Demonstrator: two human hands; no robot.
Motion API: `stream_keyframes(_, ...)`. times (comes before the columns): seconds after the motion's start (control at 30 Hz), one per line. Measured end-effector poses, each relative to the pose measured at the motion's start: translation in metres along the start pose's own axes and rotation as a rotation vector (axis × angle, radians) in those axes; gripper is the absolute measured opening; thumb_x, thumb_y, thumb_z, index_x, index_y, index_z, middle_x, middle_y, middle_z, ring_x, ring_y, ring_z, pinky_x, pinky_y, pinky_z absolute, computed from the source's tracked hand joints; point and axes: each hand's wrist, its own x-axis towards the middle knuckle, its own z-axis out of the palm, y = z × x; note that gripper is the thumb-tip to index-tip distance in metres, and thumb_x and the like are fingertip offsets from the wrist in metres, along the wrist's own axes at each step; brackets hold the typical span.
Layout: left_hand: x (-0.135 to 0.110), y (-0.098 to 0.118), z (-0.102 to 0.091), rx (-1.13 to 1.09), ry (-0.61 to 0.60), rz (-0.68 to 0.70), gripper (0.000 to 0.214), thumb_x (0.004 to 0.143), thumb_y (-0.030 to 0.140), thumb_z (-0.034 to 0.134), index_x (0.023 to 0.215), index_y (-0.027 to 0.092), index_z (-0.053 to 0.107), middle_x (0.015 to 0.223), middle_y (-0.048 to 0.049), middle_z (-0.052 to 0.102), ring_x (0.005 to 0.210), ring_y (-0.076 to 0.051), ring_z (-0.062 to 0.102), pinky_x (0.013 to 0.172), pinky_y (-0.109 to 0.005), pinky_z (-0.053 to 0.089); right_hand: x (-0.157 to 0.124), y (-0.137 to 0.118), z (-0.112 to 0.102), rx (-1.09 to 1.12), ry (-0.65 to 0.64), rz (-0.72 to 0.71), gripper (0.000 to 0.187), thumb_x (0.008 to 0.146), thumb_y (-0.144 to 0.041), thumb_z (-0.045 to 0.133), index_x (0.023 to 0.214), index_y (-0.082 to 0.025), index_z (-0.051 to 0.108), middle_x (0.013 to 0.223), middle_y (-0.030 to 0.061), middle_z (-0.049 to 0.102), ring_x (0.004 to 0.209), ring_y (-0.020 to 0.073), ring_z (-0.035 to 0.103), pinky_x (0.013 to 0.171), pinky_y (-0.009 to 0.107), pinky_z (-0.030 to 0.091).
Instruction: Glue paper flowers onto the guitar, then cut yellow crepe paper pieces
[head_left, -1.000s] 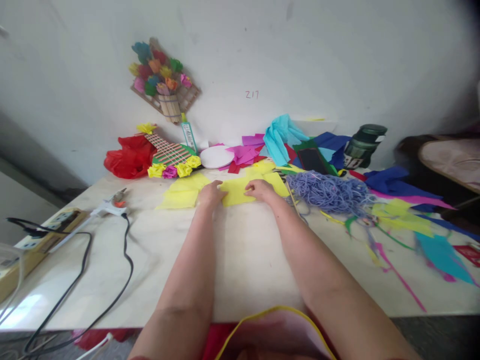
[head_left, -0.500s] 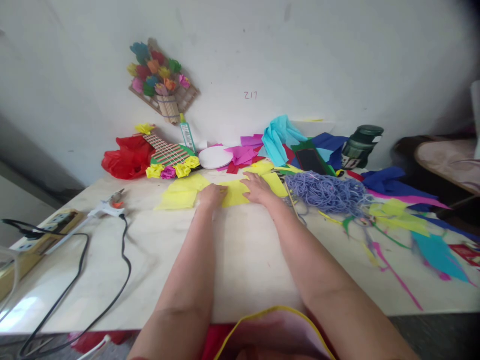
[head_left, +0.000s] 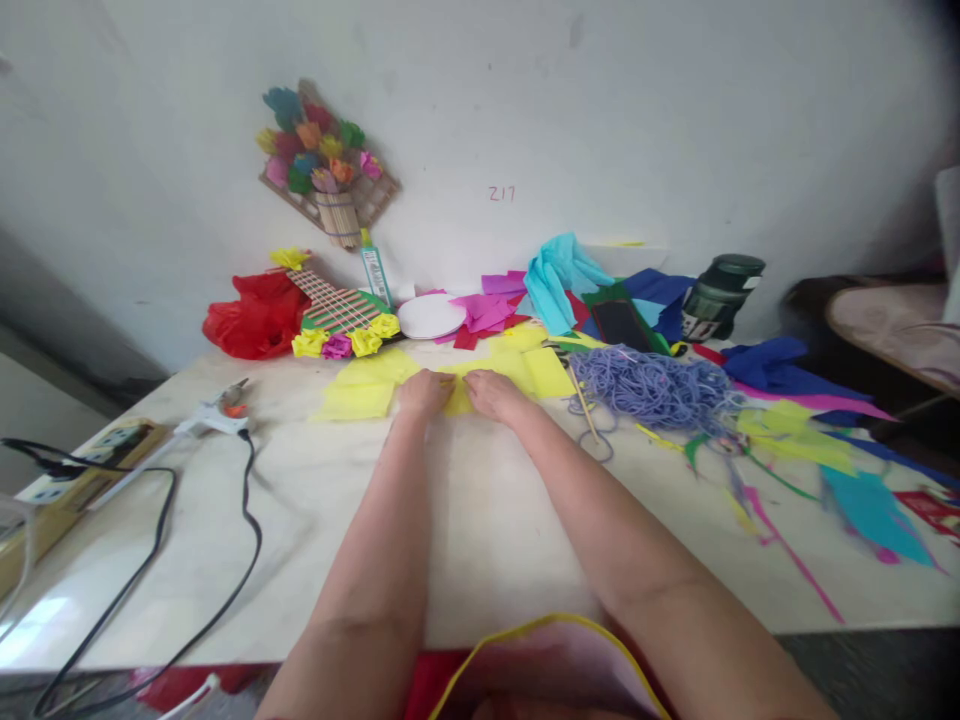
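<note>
A long piece of yellow crepe paper [head_left: 551, 374] lies across the back middle of the table, with more yellow sheets [head_left: 356, 398] to its left. My left hand [head_left: 424, 393] rests on the paper, its fingers closed at the edge. Close by on the right, my right hand [head_left: 493, 395] has its fingers drawn together on the same paper. A narrow strip of yellow shows between the two hands. The fingertips are partly hidden, so the exact hold is hard to see. A thin wooden stick [head_left: 583, 405] lies to the right of the paper.
Purple-blue yarn [head_left: 654, 388] is heaped at right, near a phone [head_left: 622, 324] and a dark green jar [head_left: 724, 297]. A glue gun [head_left: 217, 415] with a black cord lies left, by a power strip [head_left: 112, 450]. A stick-and-paper-flower craft [head_left: 341, 312] stands behind.
My right hand has slid left along the yellow paper, closer to my left hand, and its spread fingers have drawn together. My left hand has hardly moved.
</note>
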Motion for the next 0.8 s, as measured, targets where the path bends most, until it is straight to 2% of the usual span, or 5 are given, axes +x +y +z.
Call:
stream_keyframes(0.1,-0.0017,0.001,-0.0016,-0.003,0.005,0.006,0.039,0.077,0.045,0.04,0.11,0.035,0.059,0.109,-0.0055,0.06,0.096,-0.025,0.056,0.078,-0.034,0.044,-0.0021,-0.0083,0.0041,-0.019,-0.038,0.041,0.049,0.088,-0.037,0.022,0.128,-0.013,0.041,0.135,0.0096,0.037,0.124,0.025,0.032,0.101,0.037,0.024)
stream_keyframes(0.2,-0.0027,0.002,-0.0024,-0.022,-0.003,-0.016,0.038,0.077,0.045,0.04,0.108,0.036,0.06,0.107,-0.005,0.061,0.096,-0.026,0.057,0.077,-0.034,0.044,-0.0041,-0.0108,0.0078,0.001,-0.128,0.106,0.054,0.088,-0.044,0.016,0.137,-0.021,0.024,0.144,0.002,0.018,0.131,0.0275,0.012,0.104,0.047,0.01)
stream_keyframes(0.27,-0.0024,0.0021,-0.002,-0.034,-0.004,-0.033,0.038,0.077,0.045,0.04,0.109,0.036,0.059,0.108,-0.0048,0.061,0.096,-0.026,0.056,0.078,-0.035,0.044,-0.0048,-0.0094,0.0089,0.017,-0.168,0.146,0.056,0.087,-0.047,0.014,0.138,-0.025,0.02,0.146,-0.001,0.012,0.132,0.0283,0.006,0.103,0.05,0.005)
stream_keyframes(0.63,-0.0001,0.001,0.0001,-0.131,0.018,-0.093,0.043,0.072,0.043,0.049,0.113,0.03,0.057,0.107,-0.0052,0.062,0.098,-0.024,0.055,0.081,-0.033,0.042,-0.0058,-0.0032,0.0088,0.002,-0.205,0.246,0.062,0.083,-0.056,0.01,0.138,-0.028,0.015,0.147,-0.0013,0.003,0.132,0.0304,-0.002,0.101,0.054,-0.002)
stream_keyframes(0.8,0.0013,-0.0013,0.0022,-0.231,0.148,-0.282,0.037,0.073,0.041,0.048,0.103,0.024,0.062,0.101,-0.0082,0.063,0.096,-0.024,0.056,0.079,-0.033,0.043,-0.0047,-0.003,0.0099,-0.001,-0.206,0.246,0.062,0.083,-0.056,0.012,0.138,-0.028,0.015,0.147,-0.0018,0.003,0.132,0.0302,-0.003,0.101,0.054,-0.003)
